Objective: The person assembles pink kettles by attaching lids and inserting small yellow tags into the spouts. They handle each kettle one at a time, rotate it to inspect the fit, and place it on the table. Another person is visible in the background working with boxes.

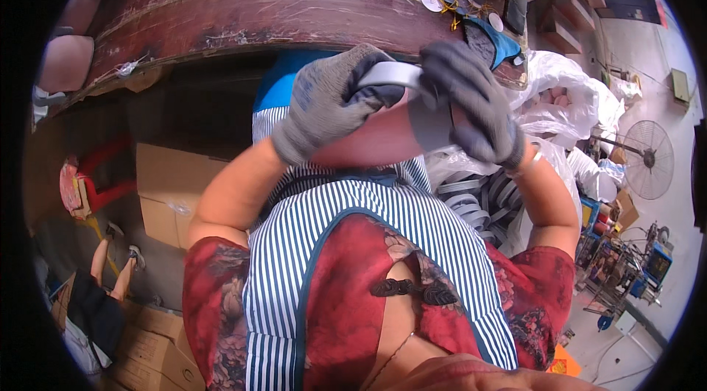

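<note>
Below table edge, left hand [324,107], right hand [468,100], both seemingly closed on grey band [412,96]

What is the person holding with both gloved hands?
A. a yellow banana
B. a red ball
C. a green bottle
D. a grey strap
D: the left hand and the right hand, both in grey gloves, grip a flat grey strap that bends between them, just below the edge of the brown table.
</note>
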`<state>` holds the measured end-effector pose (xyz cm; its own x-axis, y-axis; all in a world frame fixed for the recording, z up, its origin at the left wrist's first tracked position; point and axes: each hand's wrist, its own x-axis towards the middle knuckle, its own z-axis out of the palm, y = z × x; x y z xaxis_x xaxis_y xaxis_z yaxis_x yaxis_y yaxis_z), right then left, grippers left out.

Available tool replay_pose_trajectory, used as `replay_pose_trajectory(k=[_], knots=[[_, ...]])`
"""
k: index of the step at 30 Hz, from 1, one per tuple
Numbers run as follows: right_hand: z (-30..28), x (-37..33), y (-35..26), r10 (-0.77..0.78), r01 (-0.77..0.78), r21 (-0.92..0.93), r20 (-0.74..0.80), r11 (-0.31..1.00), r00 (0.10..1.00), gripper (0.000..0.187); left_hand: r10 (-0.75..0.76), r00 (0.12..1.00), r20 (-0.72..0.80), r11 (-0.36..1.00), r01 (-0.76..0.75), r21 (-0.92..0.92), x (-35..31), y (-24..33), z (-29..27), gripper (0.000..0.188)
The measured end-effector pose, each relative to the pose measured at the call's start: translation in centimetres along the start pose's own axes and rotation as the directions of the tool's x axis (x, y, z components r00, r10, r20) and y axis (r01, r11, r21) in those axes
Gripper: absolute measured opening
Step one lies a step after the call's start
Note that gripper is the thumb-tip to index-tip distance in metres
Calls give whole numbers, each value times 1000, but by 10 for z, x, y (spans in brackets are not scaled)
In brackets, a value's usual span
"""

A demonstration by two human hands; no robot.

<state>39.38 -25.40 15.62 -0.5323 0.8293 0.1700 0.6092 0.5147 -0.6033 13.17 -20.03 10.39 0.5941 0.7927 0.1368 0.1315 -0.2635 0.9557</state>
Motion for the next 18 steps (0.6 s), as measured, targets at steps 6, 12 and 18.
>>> replay_pose_trajectory(k=[6, 12, 18], knots=[[38, -11, 39, 686, -567, 550, -14, 613, 727, 56, 146, 984, 105, 954, -168, 249, -19, 4, 38, 48], [-18, -5, -33, -264, 348, -324, 274, 880, 925, 95, -235, 915, 327, 795, 374, -477, -4, -23, -46, 57], [8, 7, -18, -421, 400, -254, -34, 881, 906, 55, -172, 972, 162, 827, 232, -512, -15, -24, -15, 41]])
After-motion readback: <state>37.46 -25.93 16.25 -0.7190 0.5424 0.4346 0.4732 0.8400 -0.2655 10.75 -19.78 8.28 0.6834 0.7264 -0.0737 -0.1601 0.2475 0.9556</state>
